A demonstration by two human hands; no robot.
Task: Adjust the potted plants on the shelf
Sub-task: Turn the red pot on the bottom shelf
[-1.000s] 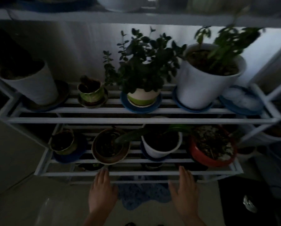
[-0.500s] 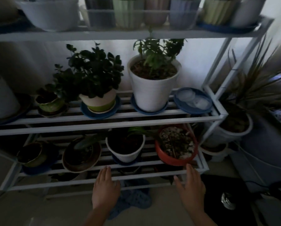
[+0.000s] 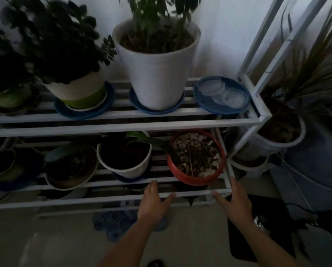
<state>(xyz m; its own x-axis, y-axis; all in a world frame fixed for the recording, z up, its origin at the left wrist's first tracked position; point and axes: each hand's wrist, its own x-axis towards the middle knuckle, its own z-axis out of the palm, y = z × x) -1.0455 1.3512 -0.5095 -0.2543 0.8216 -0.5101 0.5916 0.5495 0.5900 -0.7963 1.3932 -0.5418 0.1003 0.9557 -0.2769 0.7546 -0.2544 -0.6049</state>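
Note:
A white slatted metal shelf [image 3: 122, 130] holds potted plants on two tiers. On the lower tier a red pot [image 3: 196, 178] with pale gravel sits at the right end, beside a white pot [image 3: 126, 168] and a brown pot [image 3: 70, 178]. Above stand a tall white pot [image 3: 157, 74] and a white-and-green pot [image 3: 78, 91] with a dark bushy plant. My left hand [image 3: 153, 201] and my right hand [image 3: 234, 201] are open, fingers spread, at the lower tier's front rail on either side of the red pot, holding nothing.
A blue saucer [image 3: 205, 105] with clear lids lies at the upper tier's right end. A white pot [image 3: 277, 145] with a spiky plant stands on the floor right of the shelf. A blue mat [image 3: 111, 224] and a black mat [image 3: 242, 234] lie on the floor.
The view has swung right and closer to the shelf's right end. Both hands have shifted right and forward, now flanking the red pot at the front rail.

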